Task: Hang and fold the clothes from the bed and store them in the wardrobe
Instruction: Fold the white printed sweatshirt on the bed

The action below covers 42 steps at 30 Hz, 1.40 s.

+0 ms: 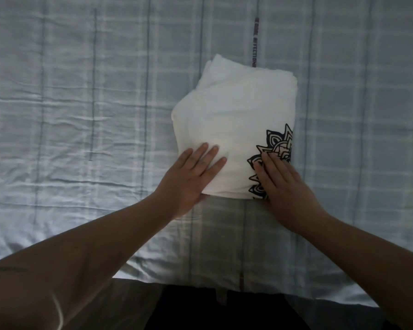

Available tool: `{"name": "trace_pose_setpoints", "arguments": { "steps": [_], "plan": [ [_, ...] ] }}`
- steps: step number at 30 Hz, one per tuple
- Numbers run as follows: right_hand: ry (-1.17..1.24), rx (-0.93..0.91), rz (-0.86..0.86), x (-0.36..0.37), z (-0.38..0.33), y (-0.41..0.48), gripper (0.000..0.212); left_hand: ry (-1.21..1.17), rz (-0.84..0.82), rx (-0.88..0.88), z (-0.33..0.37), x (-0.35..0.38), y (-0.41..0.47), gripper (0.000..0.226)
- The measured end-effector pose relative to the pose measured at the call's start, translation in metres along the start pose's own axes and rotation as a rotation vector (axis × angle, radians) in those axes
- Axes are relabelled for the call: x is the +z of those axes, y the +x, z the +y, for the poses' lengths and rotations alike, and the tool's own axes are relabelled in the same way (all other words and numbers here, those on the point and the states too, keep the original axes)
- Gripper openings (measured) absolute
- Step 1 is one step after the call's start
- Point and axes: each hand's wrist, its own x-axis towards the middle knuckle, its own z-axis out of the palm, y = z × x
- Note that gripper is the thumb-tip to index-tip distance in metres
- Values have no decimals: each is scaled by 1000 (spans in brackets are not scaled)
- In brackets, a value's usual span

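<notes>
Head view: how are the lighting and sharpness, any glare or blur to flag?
Head view: dim, bluish light; the forearms at the bottom are nearly silhouetted; the folded white garment is brightest, without glare, its dark print readable; left hand and right hand lie flat on it without motion blur; the checked bedsheet looks soft.

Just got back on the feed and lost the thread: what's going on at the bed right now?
A person leans over the bed, with both hands on a folded white garment that has a dark printed pattern on its right side. The left hand lies flat on the garment's near left corner, and the right hand lies flat over the print. The garment is folded into a compact bundle and lies on the checked bed cover. No wardrobe is in view.
</notes>
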Motion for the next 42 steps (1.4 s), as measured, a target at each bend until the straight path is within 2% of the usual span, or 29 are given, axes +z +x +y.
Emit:
{"name": "trace_pose_setpoints", "arguments": {
  "steps": [5, 9, 13, 18, 23, 26, 28, 29, 31, 35, 39, 42],
  "plan": [
    [14, 56, -66, -18, -8, 5, 66, 17, -27, -46, 7, -14, 2, 90],
    [105, 81, -102, -31, -1, 9, 72, -43, -169, 11, -1, -27, 7, 95],
    [234, 76, -166, -53, 17, 13, 85, -382, -277, 23, -31, -61, 15, 84],
    [447, 199, -148, -97, 46, 31, 72, -711, -377, -199, -71, -113, 49, 63],
    [705, 358, -123, -136, 88, 63, 49, -1030, -187, -369, -104, -131, 81, 30],
    [888, 452, 93, -139, 104, 82, 21, -1263, 115, -537, -114, -120, 92, 18],
    [1005, 588, 319, -129, 109, 95, 4, -1402, 333, -709, -111, -108, 101, 23],
    [1045, 672, 401, -122, 109, 102, 18, -1431, 412, -796, -107, -102, 107, 24],
    [1037, 787, 477, -107, 102, 117, 36, -1325, 487, -932, -100, -90, 120, 20],
    [964, 934, 533, -83, 96, 145, 40, -1082, 595, -984, -94, -77, 142, 19],
    [857, 999, 391, -62, 110, 163, 37, -887, 614, -999, -95, -72, 160, 15],
    [848, 1023, 352, -51, 117, 177, 36, -837, 643, -1032, -96, -66, 172, 18]
  ]
}}
